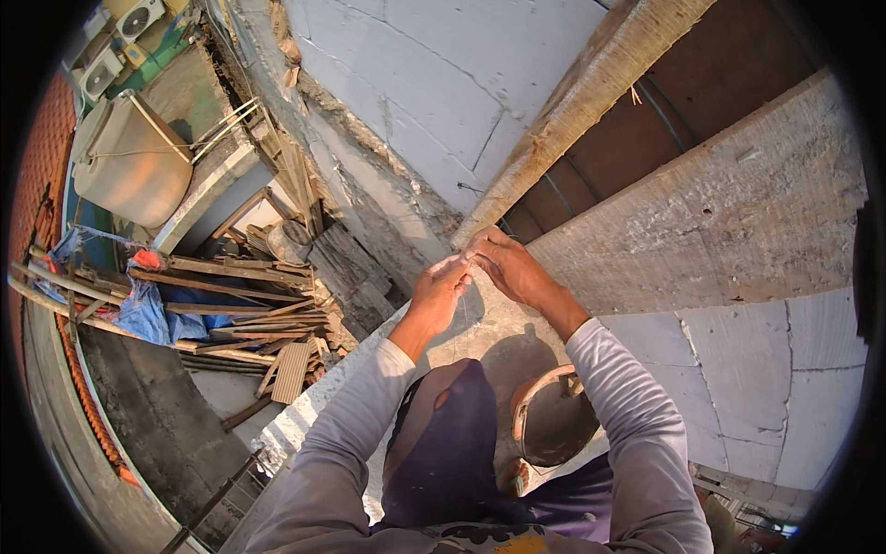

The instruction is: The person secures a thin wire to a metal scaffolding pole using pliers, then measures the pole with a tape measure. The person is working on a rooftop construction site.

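Observation:
My left hand (pixel 441 294) is closed in a pinch, with what looks like a thin string (pixel 469 307) dangling from its fingers. Close beside it, my right hand (pixel 506 270) has its fingers bent and pressed together at the lower end of a narrow wooden beam (pixel 581 102); what they hold is hidden. A wide weathered board (pixel 692 212) slants up to the right from there, with dark panels and thin bars between it and the beam. Below my hands, a bucket of grey material (pixel 556 425) stands on a concrete ledge (pixel 492 337).
Pale block walls (pixel 406 83) rise ahead and at the lower right (pixel 729 379). At left, the ledge drops toward a lower level with piled timber (pixel 240 286), blue tarp (pixel 148 305), a plastic water tank (pixel 132 162), outdoor air-conditioner units (pixel 138 18) and tiled roofing (pixel 46 157).

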A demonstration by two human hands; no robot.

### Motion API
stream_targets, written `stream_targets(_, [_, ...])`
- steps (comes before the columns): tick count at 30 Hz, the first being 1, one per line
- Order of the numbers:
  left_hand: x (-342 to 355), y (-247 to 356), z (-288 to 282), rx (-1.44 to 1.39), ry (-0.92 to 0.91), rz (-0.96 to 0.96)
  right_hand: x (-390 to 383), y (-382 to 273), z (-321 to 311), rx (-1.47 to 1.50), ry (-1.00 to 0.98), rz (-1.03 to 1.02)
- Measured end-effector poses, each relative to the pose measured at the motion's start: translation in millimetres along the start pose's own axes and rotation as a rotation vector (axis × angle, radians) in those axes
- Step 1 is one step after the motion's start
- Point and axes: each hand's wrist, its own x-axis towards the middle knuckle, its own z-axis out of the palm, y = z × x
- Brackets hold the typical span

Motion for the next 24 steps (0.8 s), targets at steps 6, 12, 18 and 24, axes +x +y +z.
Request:
stream_targets(6, [-10, 8, 16, 0.397, 0.018, 0.229, 2, 5, -4, -0.085, -0.018, 0.083])
stream_targets(12, [-15, 9, 13, 0.156, 0.040, 0.080, -3, 0, 7, -0.043, 0.061, 0.130])
stream_targets(18, [-3, -3, -2, -0.204, 0.005, -0.077, -2, -10, 7, -0.042, 0.048, 0.086])
stream_targets(24, [-8, 2, 15, 0.126, 0.061, 0.137, 5, -4, 0, -0.070, 0.041, 0.093])
